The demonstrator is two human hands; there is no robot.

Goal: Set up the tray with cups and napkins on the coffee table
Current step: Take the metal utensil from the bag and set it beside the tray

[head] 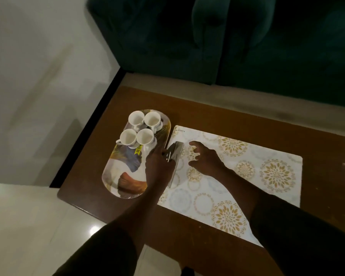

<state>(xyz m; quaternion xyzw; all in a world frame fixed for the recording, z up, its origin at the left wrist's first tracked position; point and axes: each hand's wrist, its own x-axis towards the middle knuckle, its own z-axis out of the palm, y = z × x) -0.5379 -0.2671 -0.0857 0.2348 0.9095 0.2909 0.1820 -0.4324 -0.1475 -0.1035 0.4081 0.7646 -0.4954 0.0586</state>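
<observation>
An oval patterned tray (124, 176) lies at the left end of the brown coffee table (207, 108). Several white cups (128, 136) stand bunched at the tray's far end. My left hand (157, 168) is at the tray's right rim and grips a thin, shiny grey packet (175, 152), which stands on edge between the tray and the placemat. What the packet contains I cannot tell. My right hand (205, 158) hovers over the placemat just right of the packet, fingers spread and loosely bent, holding nothing.
A white placemat (247, 172) with gold floral rings covers the table's middle and right. A dark green sofa (227, 46) runs along the far side. Pale tiled floor (28, 216) lies left of and in front of the table.
</observation>
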